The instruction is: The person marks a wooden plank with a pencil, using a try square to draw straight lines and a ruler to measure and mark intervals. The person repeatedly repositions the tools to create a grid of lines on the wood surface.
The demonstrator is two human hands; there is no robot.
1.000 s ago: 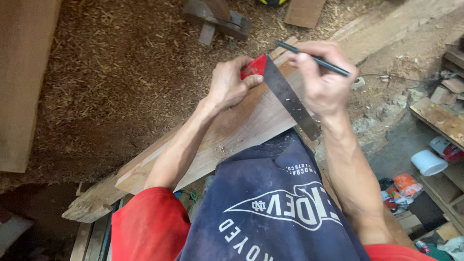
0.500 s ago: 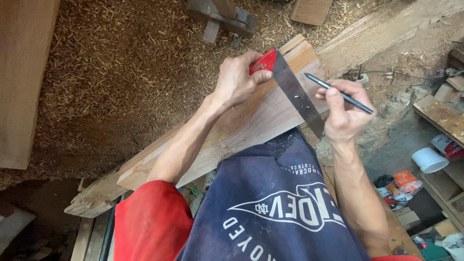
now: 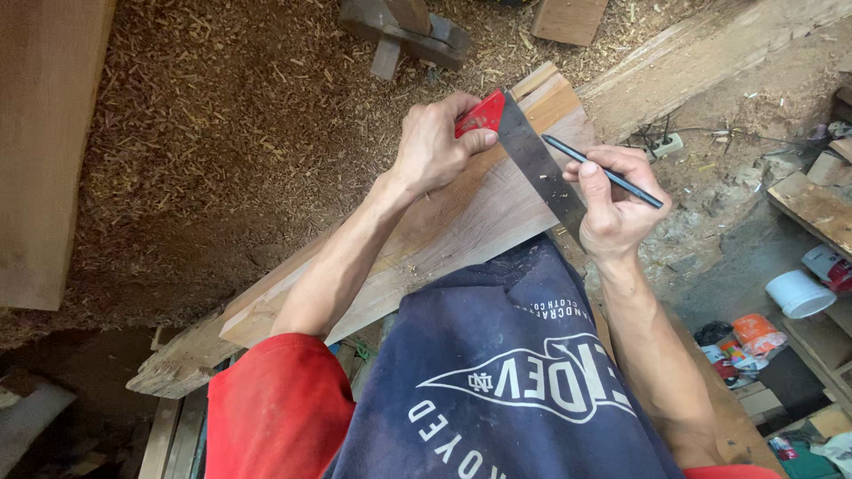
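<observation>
We look down over a navy apron at a long wooden plank [image 3: 461, 222] lying slantwise across the workshop, its far end over a floor thick with sawdust [image 3: 231, 133]. The left hand [image 3: 435, 146] grips the red stock of a try square [image 3: 524, 146], fingers clenched around it and pressing it to the plank's far edge — just where it sat half a second ago. The square's dark steel blade crosses the plank's face toward the apron.

The change is on the other side. The right hand [image 3: 617, 200], fingers pinched around a dark pencil [image 3: 603, 171], has moved in from beside the plank's end and now rests just beside the blade, nearly touching it; a second ago it was up at the blade's far end. The pencil's tip points toward the blade's edge — we cannot tell whether it touches the wood.

A white bucket [image 3: 799, 293] stands on the floor at right, well apart.
</observation>
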